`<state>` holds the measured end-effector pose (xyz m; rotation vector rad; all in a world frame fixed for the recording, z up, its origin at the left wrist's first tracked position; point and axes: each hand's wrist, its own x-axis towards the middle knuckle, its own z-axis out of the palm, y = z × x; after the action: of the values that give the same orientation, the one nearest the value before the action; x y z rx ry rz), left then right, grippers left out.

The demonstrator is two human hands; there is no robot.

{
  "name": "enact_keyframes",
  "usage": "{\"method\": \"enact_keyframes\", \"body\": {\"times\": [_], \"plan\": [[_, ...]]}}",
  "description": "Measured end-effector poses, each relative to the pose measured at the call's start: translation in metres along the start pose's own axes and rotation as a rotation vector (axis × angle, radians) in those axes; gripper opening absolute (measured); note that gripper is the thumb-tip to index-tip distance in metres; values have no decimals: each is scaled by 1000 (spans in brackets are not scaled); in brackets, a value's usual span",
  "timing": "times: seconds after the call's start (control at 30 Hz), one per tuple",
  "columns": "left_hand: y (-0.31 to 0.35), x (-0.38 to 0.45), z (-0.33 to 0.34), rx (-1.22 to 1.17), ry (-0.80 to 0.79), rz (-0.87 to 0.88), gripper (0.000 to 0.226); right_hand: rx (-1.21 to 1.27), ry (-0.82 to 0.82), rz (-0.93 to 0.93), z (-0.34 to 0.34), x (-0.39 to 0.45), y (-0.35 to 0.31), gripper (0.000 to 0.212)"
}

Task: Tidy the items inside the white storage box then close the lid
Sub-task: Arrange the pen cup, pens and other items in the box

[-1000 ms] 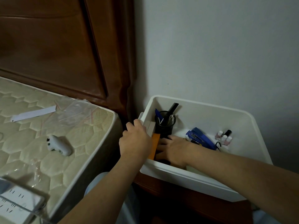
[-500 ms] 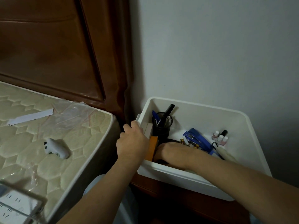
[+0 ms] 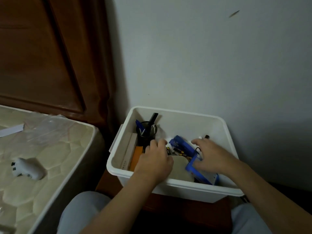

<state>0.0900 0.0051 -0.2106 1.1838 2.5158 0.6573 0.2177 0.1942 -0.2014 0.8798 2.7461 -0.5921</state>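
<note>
Inside the white storage box [image 3: 194,188], both hands.

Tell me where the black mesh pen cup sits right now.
In the head view, the black mesh pen cup stands upright in the back-left corner of the white storage box, just beyond the left hand.

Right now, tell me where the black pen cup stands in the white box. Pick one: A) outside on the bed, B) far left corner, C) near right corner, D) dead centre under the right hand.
B: the pen cup stands upright in the far left corner of the box, beyond the left hand.
</note>
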Motion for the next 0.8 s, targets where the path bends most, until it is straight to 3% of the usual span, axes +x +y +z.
{"method": "enact_keyframes", "body": {"times": [0.1, 0.23, 0.37, 0.5, 0.8], "plan": [[13, 15, 12, 0, -245, -117, 67, -128, -216, 68, 10, -10, 9, 95], [16, 30, 16, 21, -551, -232, 87, -246, -171, 60, 30, -10, 10, 112], [15, 33, 17, -12, -560, -227, 78, -390, -192, 59, 30, -8, 5, 98], [16, 33, 19, -14, -546, -208, 72, -379, -146, -4, 30, -10, 0, 61], [12, 31, 20, -65, -482, -153, 62, -119, 75, 110, 28, -13, 5, 61]]}}
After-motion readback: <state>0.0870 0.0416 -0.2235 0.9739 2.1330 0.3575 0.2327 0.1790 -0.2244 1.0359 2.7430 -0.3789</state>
